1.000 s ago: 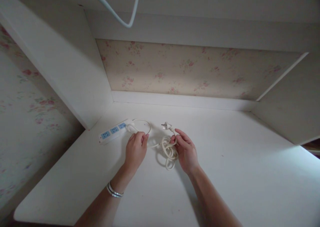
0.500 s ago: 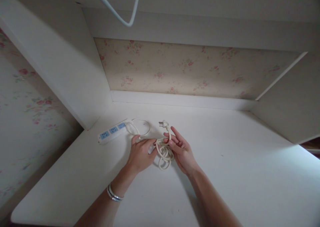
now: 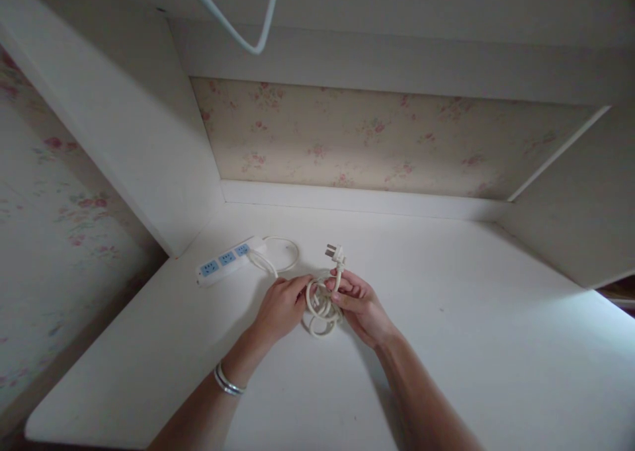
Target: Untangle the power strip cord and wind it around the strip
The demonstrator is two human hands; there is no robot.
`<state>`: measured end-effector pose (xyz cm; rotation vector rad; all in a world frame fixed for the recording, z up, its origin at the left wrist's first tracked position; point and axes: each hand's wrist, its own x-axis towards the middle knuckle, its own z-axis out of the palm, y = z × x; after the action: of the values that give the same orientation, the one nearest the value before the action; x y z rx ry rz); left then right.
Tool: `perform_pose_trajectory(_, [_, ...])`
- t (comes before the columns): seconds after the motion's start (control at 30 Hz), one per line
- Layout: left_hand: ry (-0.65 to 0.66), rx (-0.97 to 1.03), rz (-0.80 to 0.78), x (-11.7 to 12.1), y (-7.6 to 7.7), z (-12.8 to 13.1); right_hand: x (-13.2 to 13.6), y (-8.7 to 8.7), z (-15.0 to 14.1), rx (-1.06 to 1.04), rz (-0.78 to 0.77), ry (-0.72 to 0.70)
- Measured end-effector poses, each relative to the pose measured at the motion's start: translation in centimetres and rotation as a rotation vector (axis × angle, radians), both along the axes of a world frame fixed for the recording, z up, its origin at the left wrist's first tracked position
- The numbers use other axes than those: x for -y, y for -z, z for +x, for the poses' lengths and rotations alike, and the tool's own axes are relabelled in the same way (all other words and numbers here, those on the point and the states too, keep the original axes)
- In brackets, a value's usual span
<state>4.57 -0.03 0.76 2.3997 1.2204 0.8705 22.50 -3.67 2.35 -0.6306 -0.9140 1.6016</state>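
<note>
A white power strip [image 3: 228,259] with blue sockets lies on the white desk [image 3: 446,345] near the left wall panel. Its cream cord [image 3: 320,305] runs in a loop from the strip to a small coil between my hands. My left hand [image 3: 280,309], with bracelets on the wrist, pinches the cord at the coil's left side. Around the coil's right side close the fingers of my right hand [image 3: 360,305]. The plug [image 3: 335,252] sticks up just above that hand.
White side panels stand at the left [image 3: 129,127] and right [image 3: 585,200] of the desk. Floral wallpaper [image 3: 377,140] covers the back wall under a white shelf. A pale blue tube [image 3: 233,28] hangs at the top.
My left hand moved right from the loose loop to the coil. Both hands drew together and the coil tightened between them, with the plug now upright.
</note>
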Motion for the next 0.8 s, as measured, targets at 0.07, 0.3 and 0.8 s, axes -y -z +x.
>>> perform_pose_trajectory(0.07, [-0.013, 0.038, -0.006, -0.1, 0.1, -0.1, -0.1, 0.1, 0.0, 0.019, 0.024, -0.008])
perform_pose_trajectory(0.3, [-0.043, 0.17, -0.068, -0.3, 0.2, 0.0, -0.4, 0.9, -0.3, 0.21, 0.067, 0.071])
perform_pose_trajectory(0.8, [-0.181, 0.261, -0.261, -0.6, 0.4, 0.1, 0.0, 0.5, -0.3, 0.35, 0.129, 0.182])
